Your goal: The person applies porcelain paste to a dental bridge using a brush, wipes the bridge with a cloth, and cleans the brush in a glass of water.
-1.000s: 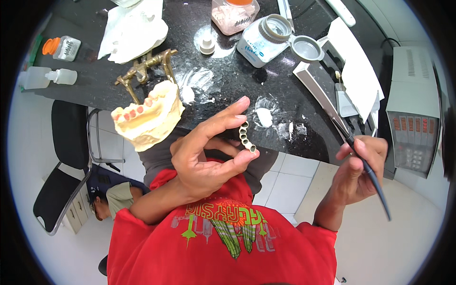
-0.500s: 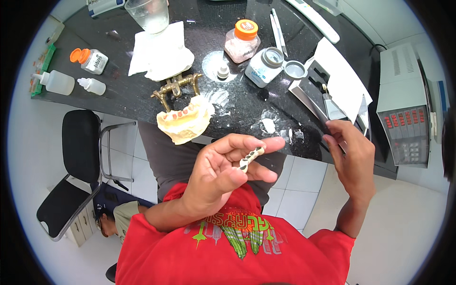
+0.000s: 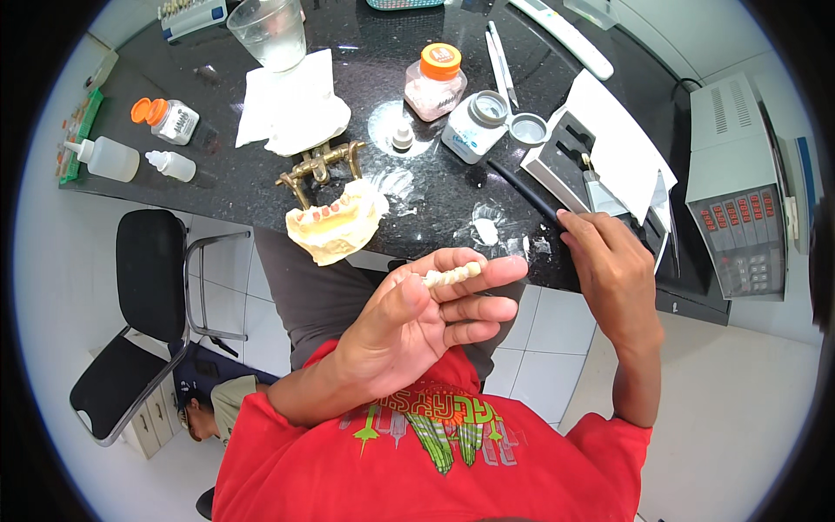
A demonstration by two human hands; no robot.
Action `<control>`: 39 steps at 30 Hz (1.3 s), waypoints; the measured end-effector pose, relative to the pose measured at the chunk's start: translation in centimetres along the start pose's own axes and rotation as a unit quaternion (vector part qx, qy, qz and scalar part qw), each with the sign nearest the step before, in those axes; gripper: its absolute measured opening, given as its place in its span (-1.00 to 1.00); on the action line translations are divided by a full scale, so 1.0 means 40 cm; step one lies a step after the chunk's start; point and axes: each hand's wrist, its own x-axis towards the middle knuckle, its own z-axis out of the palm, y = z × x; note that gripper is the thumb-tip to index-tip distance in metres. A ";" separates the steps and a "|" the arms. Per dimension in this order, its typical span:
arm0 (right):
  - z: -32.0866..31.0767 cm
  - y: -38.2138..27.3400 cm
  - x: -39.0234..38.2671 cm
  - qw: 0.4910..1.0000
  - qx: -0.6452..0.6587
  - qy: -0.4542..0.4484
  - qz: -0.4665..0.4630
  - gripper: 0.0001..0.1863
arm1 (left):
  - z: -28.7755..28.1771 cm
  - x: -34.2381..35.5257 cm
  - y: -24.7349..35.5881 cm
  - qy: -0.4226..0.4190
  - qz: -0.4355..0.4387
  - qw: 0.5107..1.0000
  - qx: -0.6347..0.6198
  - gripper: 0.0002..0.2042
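My left hand (image 3: 396,322) pinches a dental bridge (image 3: 452,276) between thumb and fingers, with its row of cream-coloured teeth showing. On the right, my right hand (image 3: 613,270) closes round the lower end of a slim black-handled tool (image 3: 526,191). The tool slants up and left over the counter; its tip is hidden, so I cannot tell its exact kind. Just beyond my left hand, a yellowish dental cast (image 3: 335,230) with reddish tooth stumps sits on a brass articulator (image 3: 322,163) at the counter's front edge.
Smears of white powder (image 3: 485,230) mark the black counter (image 3: 261,196). Across it stand an orange-lidded jar (image 3: 435,87), an opened white jar (image 3: 474,130), a small dropper bottle (image 3: 402,137), tissue (image 3: 296,109) and a glass (image 3: 278,39). At right are a tool case (image 3: 561,157) and control unit (image 3: 739,217).
My left hand has turned the bridge from its dark hollow underside to its teeth. My right hand has moved left from the case's edge, and the black-handled tool now shows in it.
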 end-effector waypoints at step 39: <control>0.023 -0.119 -0.041 0.695 0.676 -0.055 0.238 -0.87 | -0.049 0.070 -0.036 0.007 0.351 0.808 0.473 -0.54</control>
